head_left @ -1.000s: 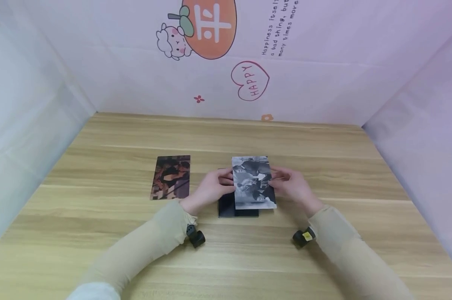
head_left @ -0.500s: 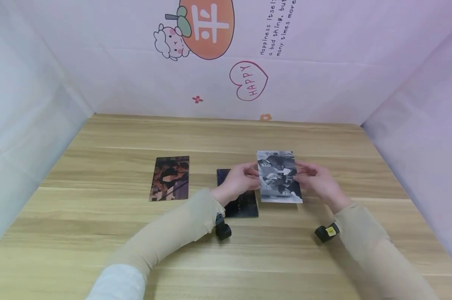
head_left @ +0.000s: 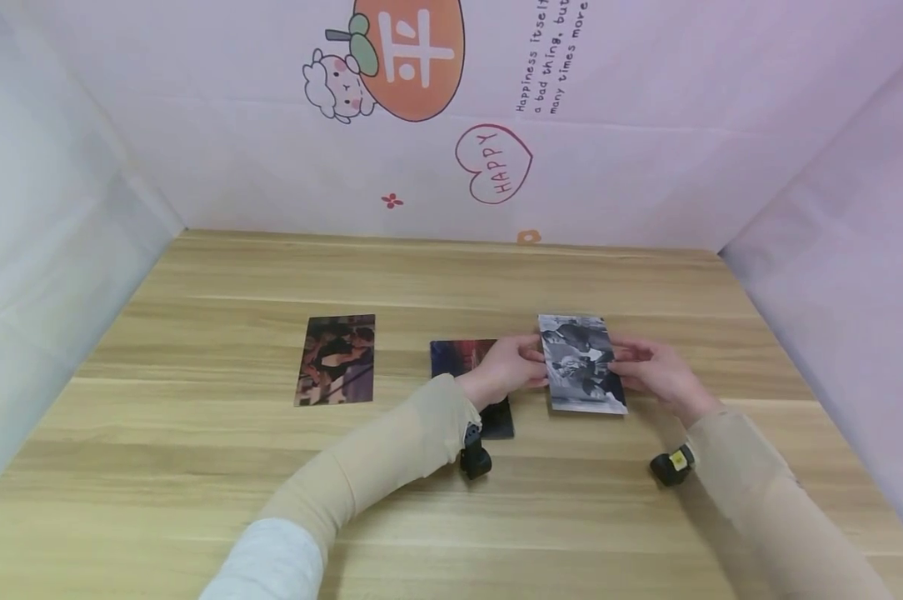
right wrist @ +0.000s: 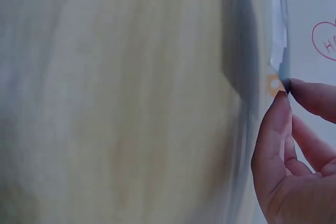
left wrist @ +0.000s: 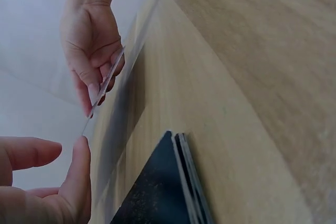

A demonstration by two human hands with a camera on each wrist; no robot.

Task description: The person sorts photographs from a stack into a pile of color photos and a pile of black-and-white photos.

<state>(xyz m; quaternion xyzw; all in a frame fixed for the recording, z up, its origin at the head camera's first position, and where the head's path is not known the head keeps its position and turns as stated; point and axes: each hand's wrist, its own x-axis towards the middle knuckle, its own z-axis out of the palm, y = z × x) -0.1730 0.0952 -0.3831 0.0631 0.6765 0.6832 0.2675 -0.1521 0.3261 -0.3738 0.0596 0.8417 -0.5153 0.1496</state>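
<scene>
A black-and-white photo card (head_left: 582, 362) is held a little above the table between both hands. My right hand (head_left: 657, 371) pinches its right edge between thumb and finger, as the right wrist view shows. At the left edge is my left hand (head_left: 507, 367); in the left wrist view one fingertip (left wrist: 81, 142) meets the card's edge while another finger stands apart from it. Under the left forearm lies a stack of dark cards (head_left: 451, 358), its top picture blue and red and partly hidden. The stack's layered edges (left wrist: 184, 171) show in the left wrist view.
A dark brown-toned photo card (head_left: 336, 360) lies flat at the left of the wooden table (head_left: 421, 525). White cloth walls (head_left: 219, 150) with printed drawings enclose the back and sides. Each wrist carries a small black camera (head_left: 476, 458).
Both hands have carried the black-and-white photo card rightward off the stack, and it is now lower than half a second ago. More of the stack's top picture shows.
</scene>
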